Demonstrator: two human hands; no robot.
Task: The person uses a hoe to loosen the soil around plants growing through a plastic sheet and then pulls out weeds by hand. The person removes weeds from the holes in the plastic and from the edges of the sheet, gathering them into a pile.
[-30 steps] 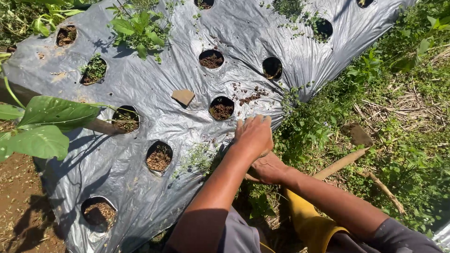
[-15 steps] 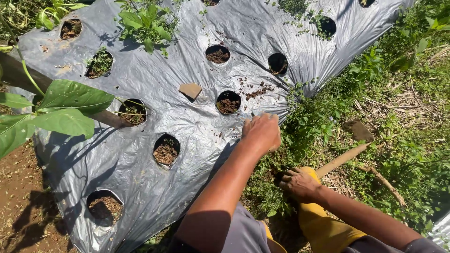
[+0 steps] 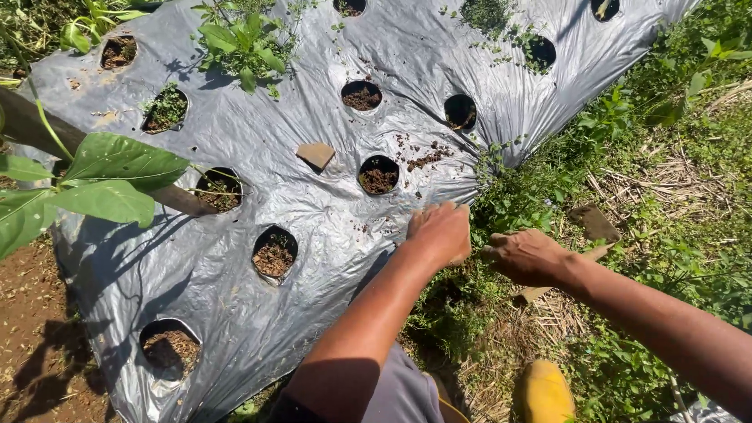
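Note:
My left hand (image 3: 440,230) rests at the right edge of a silver plastic mulch sheet (image 3: 235,141), its fingers curled down over that edge where it meets the weeds (image 3: 509,200). My right hand (image 3: 523,255) hovers just to its right, low over the weeds, back upward and fingers bent inward. Whether it holds any plant is hidden. The nearest planting hole (image 3: 378,175), filled with brown soil, lies just beyond my left hand, with loose soil crumbs (image 3: 423,159) beside it.
A hoe blade (image 3: 593,222) lies in the weeds to the right, its wooden handle partly under my right wrist. A yellow boot (image 3: 544,392) shows at the bottom. Several round holes dot the sheet, with a flat brown piece (image 3: 316,154) and a large-leafed plant (image 3: 102,180) at left.
My right hand has come up from low beside the boot to the weeds next to my left hand. My left hand's fingers have curled at the sheet's edge.

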